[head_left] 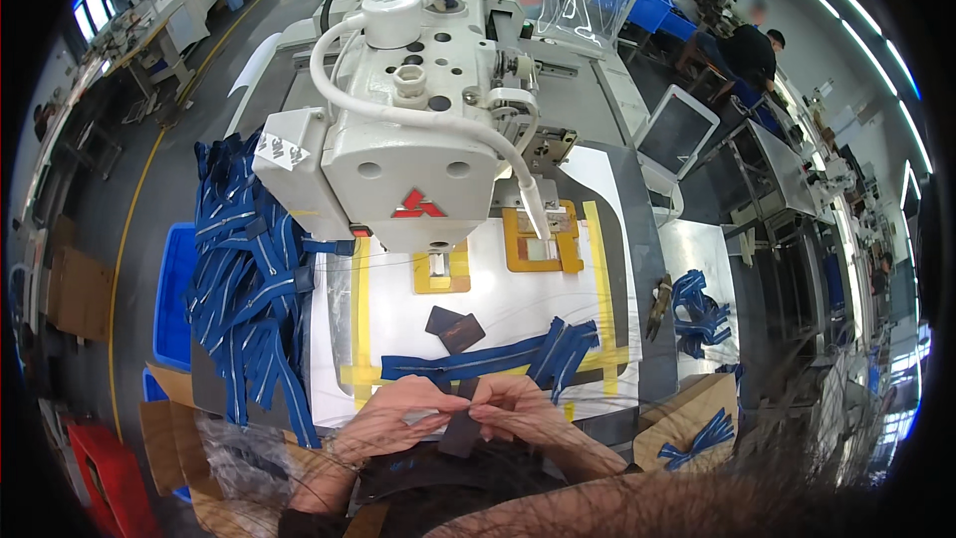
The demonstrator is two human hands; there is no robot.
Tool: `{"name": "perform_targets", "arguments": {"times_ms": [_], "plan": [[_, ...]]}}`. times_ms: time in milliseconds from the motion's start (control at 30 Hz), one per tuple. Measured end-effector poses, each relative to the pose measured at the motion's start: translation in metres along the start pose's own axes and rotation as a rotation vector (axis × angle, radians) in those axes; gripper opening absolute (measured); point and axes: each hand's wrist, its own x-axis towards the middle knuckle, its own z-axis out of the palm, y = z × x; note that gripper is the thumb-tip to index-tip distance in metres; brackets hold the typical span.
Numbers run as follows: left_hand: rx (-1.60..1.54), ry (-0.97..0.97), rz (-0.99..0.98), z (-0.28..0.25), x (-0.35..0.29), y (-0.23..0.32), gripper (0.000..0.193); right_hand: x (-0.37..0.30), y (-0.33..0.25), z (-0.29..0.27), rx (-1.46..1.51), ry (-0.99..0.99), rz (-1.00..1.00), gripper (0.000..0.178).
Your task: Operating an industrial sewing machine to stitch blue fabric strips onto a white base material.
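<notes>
At the front edge of the sewing machine's work surface, my left hand (403,416) and my right hand (520,408) come together. Between them is a small dark strip (461,430), its material hard to make out. Fingers and thumbs of both hands pinch it near its upper end. Just beyond my fingers a blue zipper strip (458,364) lies across the white sheet, and more blue zipper strips (566,349) overlap its right end. Two dark flat patches (455,329) rest farther in, partly on top of each other.
A large white sewing machine head (408,154) overhangs the white sheet (513,304); yellow clamp frames (543,239) sit beneath it. A heap of blue zippers (249,279) lies left, beside a blue bin (174,289). Pliers-like tool (658,307) and cardboard box (687,418) are right.
</notes>
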Motion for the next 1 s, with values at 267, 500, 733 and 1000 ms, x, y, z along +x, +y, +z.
{"name": "perform_targets", "arguments": {"times_ms": [267,500,733,1000], "plan": [[-0.048,-0.054,0.063,-0.002,0.004,-0.001,0.033,0.006,0.009,0.008,-0.141,0.119,-0.197,0.016],[-0.238,0.290,-0.063,0.023,0.005,-0.003,0.018,0.011,0.013,0.007,-0.883,0.385,-0.543,0.013],[-0.222,0.510,-0.042,0.017,0.020,0.009,0.015,0.010,-0.015,0.001,-0.233,0.205,-0.359,0.033],[-0.142,0.555,0.043,0.013,0.058,0.013,0.014,0.022,-0.036,-0.008,-0.283,0.326,-0.461,0.031]]}}
